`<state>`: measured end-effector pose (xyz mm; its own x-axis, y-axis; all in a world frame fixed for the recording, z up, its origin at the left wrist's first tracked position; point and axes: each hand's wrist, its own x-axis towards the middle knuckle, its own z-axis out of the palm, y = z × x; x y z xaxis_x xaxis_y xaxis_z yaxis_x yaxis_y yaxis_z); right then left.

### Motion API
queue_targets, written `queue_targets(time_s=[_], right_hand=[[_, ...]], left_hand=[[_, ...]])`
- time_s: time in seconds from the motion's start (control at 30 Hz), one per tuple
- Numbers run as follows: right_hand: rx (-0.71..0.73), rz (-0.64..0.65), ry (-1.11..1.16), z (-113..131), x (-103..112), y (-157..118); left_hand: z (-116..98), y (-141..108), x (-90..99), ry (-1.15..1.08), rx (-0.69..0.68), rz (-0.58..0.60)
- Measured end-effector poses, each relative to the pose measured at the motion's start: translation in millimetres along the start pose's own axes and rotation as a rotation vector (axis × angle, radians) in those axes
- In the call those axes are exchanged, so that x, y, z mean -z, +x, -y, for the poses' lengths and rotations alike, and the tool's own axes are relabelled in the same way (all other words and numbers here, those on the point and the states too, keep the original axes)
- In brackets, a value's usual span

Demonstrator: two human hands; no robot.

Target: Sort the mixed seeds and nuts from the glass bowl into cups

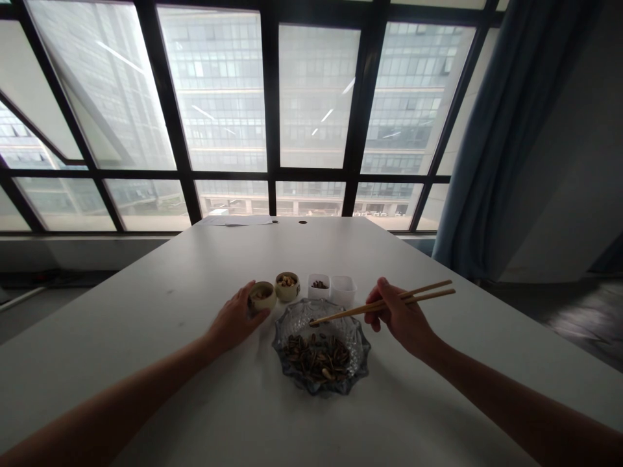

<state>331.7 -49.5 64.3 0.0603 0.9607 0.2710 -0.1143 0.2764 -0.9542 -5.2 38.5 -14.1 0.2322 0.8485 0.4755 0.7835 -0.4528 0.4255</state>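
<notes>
My right hand [396, 312] grips a pair of wooden chopsticks [355, 311], tips pointing left over the far inside of a scalloped glass bowl [361, 355]. At the tips is a small dark piece [313, 322], perhaps a seed. Dark striped seeds, which look like sunflower seeds [311, 357], cover the bowl's bottom, with a paler piece [326, 373] among them. My left hand [238, 318] is curled around the left side of a small cream-coloured cup [263, 286] holding pale brownish pieces.
Behind the glass bowl stand a second cream cup [294, 293] with nut-like pieces, a clear plastic cup [318, 294] with dark pieces and another clear plastic cup [343, 292]. Paper [243, 220] lies at the far edge of the white table [204, 253]. A blue curtain [491, 155] hangs at right.
</notes>
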Motion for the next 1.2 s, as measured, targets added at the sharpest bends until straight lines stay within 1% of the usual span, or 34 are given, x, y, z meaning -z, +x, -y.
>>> queue_targets(time_s=[0.1,0.2,0.3,0.37,0.43,0.5,0.7,0.77,0.83,0.9,0.97,1.07,1.2], right_hand=[[0.028,0.091,-0.128,-7.2,-1.3,-5.4],[0.083,0.235,-0.296,-12.9,-2.5,-12.9],[0.194,0.356,-0.461,-15.0,-2.1,-18.8],[0.264,0.39,-0.521,-14.9,-1.2,-20.7],[0.291,0.403,-0.521,-14.4,-0.5,-21.4],[0.284,0.396,-0.491,-13.8,-0.3,-20.9],[0.213,0.238,-0.331,-8.8,-0.2,-15.1],[0.168,0.254,-0.331,-4.9,-0.1,-14.4],[0.144,0.313,-0.376,-0.8,-0.5,-15.2],[0.154,0.372,-0.425,2.9,-1.3,-17.2],[0.184,0.401,-0.455,5.6,-2.2,-19.3],[0.235,0.398,-0.463,8.1,-3.0,-21.1],[0.298,0.328,-0.44,8.9,-2.1,-19.6]], left_hand=[[0.7,0.1,-0.9,0.001,-0.01,-0.014],[2.8,0.1,-2.5,0.0,-0.021,-0.027],[4.7,0.2,-3.7,-0.002,-0.037,-0.034],[5.2,0.1,-3.8,-0.003,-0.039,-0.037],[4.9,0.0,-3.4,-0.005,-0.032,-0.035],[4.0,-0.1,-2.7,-0.006,-0.025,-0.03],[2.6,0.1,-2.3,-0.008,-0.026,-0.038],[2.5,0.1,-2.2,-0.008,-0.029,-0.043],[2.1,-0.1,-1.8,-0.004,-0.029,-0.04],[1.3,-0.4,-1.0,-0.003,-0.03,-0.034],[0.3,-0.5,0.1,-0.008,-0.032,-0.03],[-1.3,-0.5,1.8,-0.013,-0.022,-0.017],[-2.6,-0.3,2.7,-0.016,-0.006,0.009]])
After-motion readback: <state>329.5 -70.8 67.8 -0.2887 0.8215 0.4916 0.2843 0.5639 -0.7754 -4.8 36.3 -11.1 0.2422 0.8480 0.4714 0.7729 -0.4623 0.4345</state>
